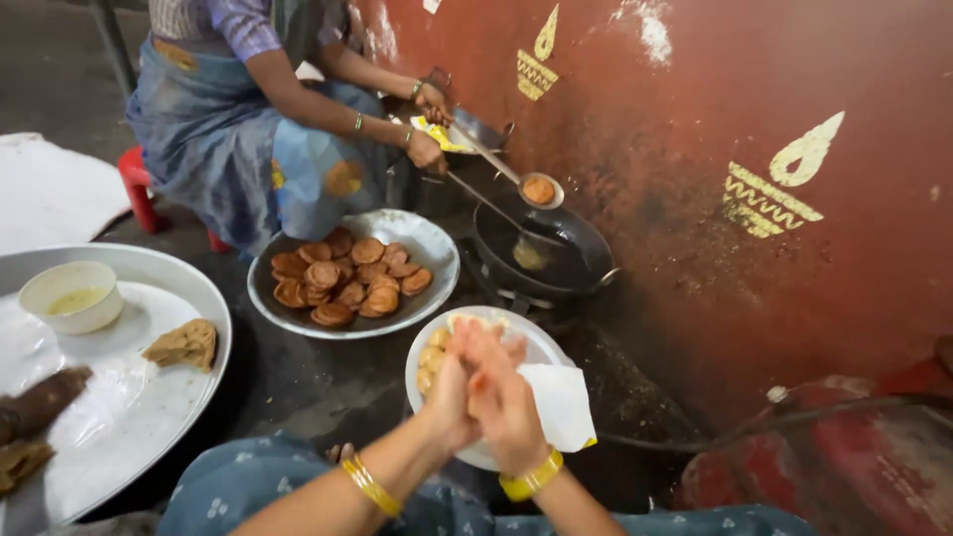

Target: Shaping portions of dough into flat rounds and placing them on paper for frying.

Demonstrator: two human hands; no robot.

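Down on the floor, the person's left hand and right hand are pressed palm to palm over a white plate. Whether anything sits between the palms I cannot tell; the fingers lie flat against each other rather than clenched, so neither grip closes on anything I can see. On the plate, just left of the hands, lie a few pale dough balls, and a white sheet rests on the plate's right side.

Just beyond the plate, a wide metal basin holds a heap of brown fried discs. To its right a black frying pan sits on a burner with one piece in the oil. Another person sits behind the basin, holding a ladle with one fried disc on it above the pan, and a second long tool reaching into the oil.

At far left, a large steel tray lined with a clear sheet carries a small white bowl of yellowish liquid and a lump of brown dough.
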